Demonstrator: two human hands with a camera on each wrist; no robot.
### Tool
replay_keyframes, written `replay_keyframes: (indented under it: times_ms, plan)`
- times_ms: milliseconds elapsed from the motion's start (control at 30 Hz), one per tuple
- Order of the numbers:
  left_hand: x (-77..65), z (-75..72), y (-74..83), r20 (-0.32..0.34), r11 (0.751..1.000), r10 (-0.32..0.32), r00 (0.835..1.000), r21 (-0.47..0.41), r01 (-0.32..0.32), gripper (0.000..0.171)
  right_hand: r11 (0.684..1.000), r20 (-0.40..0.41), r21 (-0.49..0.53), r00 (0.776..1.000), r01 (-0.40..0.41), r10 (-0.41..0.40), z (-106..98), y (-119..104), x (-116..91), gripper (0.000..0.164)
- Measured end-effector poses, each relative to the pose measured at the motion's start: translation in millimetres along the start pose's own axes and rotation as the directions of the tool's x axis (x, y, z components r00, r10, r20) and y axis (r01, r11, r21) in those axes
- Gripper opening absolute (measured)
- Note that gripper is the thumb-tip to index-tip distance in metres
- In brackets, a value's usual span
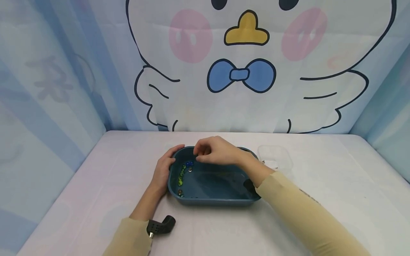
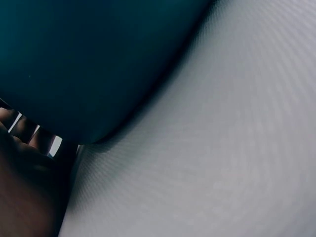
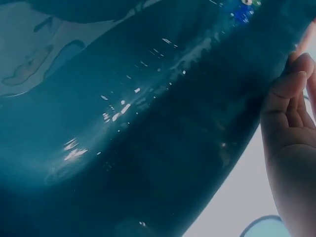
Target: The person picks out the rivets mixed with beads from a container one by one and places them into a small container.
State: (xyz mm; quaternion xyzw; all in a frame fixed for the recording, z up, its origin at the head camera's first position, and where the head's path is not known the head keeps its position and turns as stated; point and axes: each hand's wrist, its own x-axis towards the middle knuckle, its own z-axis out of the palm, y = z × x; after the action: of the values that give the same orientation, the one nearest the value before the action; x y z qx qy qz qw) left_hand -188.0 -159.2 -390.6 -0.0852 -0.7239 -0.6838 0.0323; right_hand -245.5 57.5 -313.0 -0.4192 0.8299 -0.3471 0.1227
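Observation:
A blue-green plastic basin point(image 1: 221, 202) stands on the table. Its left end is gripped by my left hand point(image 1: 161, 170), thumb at the rim and fingers along the outer wall. Over the far part of the basin, my right hand point(image 1: 217, 151) is raised with fingers bent and thumb tip near the index finger; I cannot tell whether something small sits between them. Inside the basin at the left lie small beads: green beads point(image 1: 181, 176) in a curved row, blue beads point(image 1: 189, 164) and brownish beads point(image 1: 180, 192). In the right wrist view, blue beads point(image 3: 243, 14) appear beyond glints on the basin.
A clear plastic box point(image 1: 275, 156) sits behind the basin on the right, with small dark-marked white pieces in it. The table point(image 1: 96, 199) has a pale cloth. A black wrist camera point(image 1: 161, 225) juts from the left sleeve. A printed curtain point(image 1: 240, 106) hangs behind.

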Motion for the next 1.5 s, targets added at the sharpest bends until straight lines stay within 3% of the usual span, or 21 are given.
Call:
replay_keyframes:
  times_ms: [467,1067,1500]
  plan:
    - [-2.0,0.1,1.7,-0.003,1.000,-0.028,1.000,-0.004,0.028,0.058,1.000,0.150,-0.028,0.989,-0.008,0.012,12.7,6.1,4.9,0.025]
    - [-1.3,-1.4,1.8,0.003,0.999,-0.033,0.999,0.000,0.033,0.059,0.991,0.258,-0.128,0.963,-0.048,0.080,26.8,12.7,11.5,0.033]
    - [-0.5,0.5,1.5,0.002,0.999,-0.039,0.999,-0.006,0.039,0.058,0.984,0.269,-0.165,0.956,-0.073,0.116,28.0,11.2,10.2,0.009]
